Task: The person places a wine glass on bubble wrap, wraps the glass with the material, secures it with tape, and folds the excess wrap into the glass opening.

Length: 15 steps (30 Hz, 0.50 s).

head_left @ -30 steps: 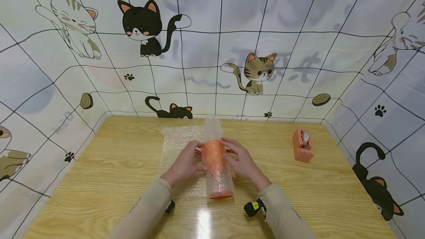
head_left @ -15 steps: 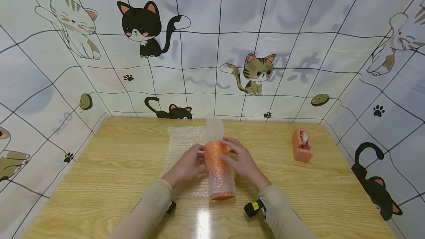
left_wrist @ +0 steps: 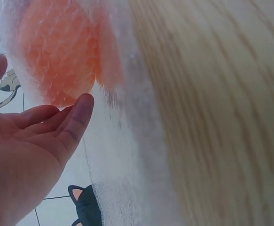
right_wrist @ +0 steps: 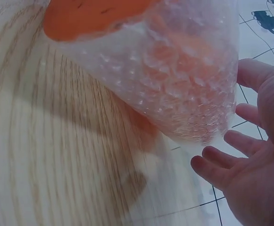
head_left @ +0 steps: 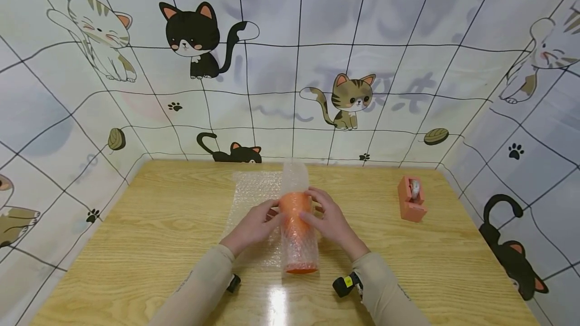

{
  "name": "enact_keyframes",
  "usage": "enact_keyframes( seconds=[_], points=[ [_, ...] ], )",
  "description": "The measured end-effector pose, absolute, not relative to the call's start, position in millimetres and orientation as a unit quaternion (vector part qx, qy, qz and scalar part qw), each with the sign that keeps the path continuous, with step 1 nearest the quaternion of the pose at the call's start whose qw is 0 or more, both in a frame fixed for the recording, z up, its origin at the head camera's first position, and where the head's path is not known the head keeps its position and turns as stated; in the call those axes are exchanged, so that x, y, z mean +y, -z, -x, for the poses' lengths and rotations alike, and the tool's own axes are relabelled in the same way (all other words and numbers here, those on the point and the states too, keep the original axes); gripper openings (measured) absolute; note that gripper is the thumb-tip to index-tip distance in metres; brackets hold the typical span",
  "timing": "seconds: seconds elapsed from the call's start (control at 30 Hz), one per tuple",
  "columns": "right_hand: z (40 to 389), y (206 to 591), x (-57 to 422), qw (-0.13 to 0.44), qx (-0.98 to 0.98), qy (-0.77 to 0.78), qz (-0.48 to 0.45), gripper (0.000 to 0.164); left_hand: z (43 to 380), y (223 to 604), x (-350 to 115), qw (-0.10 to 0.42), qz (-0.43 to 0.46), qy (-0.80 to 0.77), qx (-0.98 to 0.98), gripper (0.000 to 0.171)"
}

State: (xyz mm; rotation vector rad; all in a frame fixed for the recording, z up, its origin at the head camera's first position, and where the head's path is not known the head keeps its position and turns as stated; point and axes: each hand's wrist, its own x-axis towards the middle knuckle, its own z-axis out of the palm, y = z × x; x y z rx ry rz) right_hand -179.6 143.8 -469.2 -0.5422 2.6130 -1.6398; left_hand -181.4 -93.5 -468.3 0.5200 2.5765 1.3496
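Note:
An orange cylinder-like object (head_left: 297,225), wrapped in clear bubble wrap, lies lengthwise in the middle of the table, its orange flat end toward the person. Flat bubble wrap (head_left: 258,190) spreads from under its left side, and an empty sleeve of wrap (head_left: 294,175) sticks out past the far end. My left hand (head_left: 256,223) touches the left side with relaxed fingers, thumb at the upper surface. On the other side my right hand (head_left: 333,218) rests its thumb and fingertips against the wrap. In the right wrist view the right fingers (right_wrist: 216,165) are loosely spread beside the bundle.
A pink tape dispenser (head_left: 412,200) with a roll of tape stands at the right rear of the wooden table (head_left: 149,225). Cloth with printed cats (head_left: 272,64) hangs behind the table and at both sides.
The bundle has shifted slightly right, then a little back, and the flat wrap's left edge has come closer to it. My left thumb has moved up onto the bundle's upper side.

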Motion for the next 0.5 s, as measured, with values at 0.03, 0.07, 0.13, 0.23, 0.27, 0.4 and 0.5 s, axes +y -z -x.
enact_keyframes(
  seconds=[0.03,0.07,0.13,0.23,0.27,0.4,0.5],
  points=[
    [179.8,469.6,143.4,0.006,0.834,0.523,0.173,0.054,181.4,468.5,-93.9,0.096,-0.173,-0.454,0.869,0.054],
    [179.9,469.9,143.0,0.007,0.834,0.523,0.174,0.054,181.4,468.5,-94.4,0.099,-0.173,-0.455,0.868,0.057],
    [180.1,470.5,142.3,0.008,0.835,0.52,0.176,0.054,181.3,468.6,-95.4,0.102,-0.175,-0.46,0.865,0.059],
    [180.2,469.5,140.6,0.012,0.836,0.518,0.178,0.056,181.5,469.1,-96.5,0.103,-0.173,-0.463,0.863,0.056],
    [180.1,468.9,140.2,0.013,0.836,0.518,0.178,0.056,181.8,469.4,-96.8,0.103,-0.173,-0.464,0.863,0.056],
    [179.3,466.4,139.2,0.013,0.837,0.516,0.179,0.057,183.4,470.3,-97.4,0.099,-0.172,-0.46,0.865,0.054],
    [178.7,465.0,138.8,0.012,0.837,0.516,0.181,0.056,184.7,470.3,-97.9,0.097,-0.173,-0.457,0.867,0.053]
  ],
)
